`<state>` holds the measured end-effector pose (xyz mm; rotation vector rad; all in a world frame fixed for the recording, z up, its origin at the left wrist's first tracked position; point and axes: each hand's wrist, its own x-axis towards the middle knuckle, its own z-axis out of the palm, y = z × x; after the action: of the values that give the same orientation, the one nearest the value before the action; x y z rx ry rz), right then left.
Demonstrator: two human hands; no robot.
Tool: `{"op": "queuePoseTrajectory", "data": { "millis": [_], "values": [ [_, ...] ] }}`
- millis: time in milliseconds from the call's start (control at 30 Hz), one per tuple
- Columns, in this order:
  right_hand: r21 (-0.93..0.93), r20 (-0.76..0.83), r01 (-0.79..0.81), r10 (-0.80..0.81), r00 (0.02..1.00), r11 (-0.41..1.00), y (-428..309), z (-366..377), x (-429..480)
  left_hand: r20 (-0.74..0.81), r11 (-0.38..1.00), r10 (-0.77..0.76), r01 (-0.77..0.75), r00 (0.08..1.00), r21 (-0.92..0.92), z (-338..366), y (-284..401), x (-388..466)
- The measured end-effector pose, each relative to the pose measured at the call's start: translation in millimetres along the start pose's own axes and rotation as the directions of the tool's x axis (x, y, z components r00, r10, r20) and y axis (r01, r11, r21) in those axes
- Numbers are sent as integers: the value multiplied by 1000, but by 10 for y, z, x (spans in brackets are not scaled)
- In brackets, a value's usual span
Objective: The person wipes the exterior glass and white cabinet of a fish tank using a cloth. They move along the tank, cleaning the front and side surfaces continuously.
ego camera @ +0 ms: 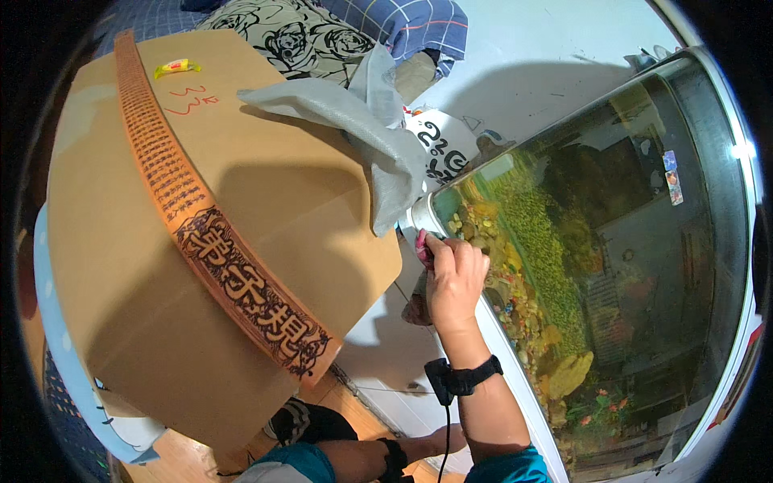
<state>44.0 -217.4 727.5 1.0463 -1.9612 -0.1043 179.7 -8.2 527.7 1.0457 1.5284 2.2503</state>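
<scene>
At the near corner of a glass aquarium with a white frame (531,392), my right hand (456,271) pinches a small crumpled pink item (424,249), perhaps a cloth, between thumb and fingers. A black strap with a cable is around that wrist. My left arm crosses low at the bottom edge, also with a black wrist strap. My left hand (438,442) is small in view, partly behind the cable, and its fingers are not clear. Grey woven sheeting (386,151) hangs beside the aquarium corner. Gravel, stones and green plants lie inside the tank.
A large brown cardboard sheet (284,181) fills the left side. On it lie a long orange bamboo-like strip (241,278) bearing writing and a small yellow wrapped packet (177,67). Patterned bedding (290,36) is behind. A paper with black drawings (444,145) is near the aquarium.
</scene>
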Motion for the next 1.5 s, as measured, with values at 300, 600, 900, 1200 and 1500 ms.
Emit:
{"op": "queuePoseTrajectory", "data": {
  "millis": [300,600,900,1200,1500],
  "values": [
    [11,-14,-3,3,1000,1000,-157,313,412,20,999,17,-17,1000,-34,-78,69,45],
    [-2,53,-51,51,997,999,-6,-5,-6,23,999,22,-21,999,-50,-97,73,123],
    [41,28,-33,32,999,999,28,-88,-83,28,991,-26,30,999,-132,-93,51,44],
    [69,-67,-12,17,998,998,-78,201,305,29,999,-22,23,999,-42,-91,11,42],
    [60,-70,-44,48,996,997,-58,240,316,28,999,-44,45,999,-28,-81,-87,84]
  ]
}}
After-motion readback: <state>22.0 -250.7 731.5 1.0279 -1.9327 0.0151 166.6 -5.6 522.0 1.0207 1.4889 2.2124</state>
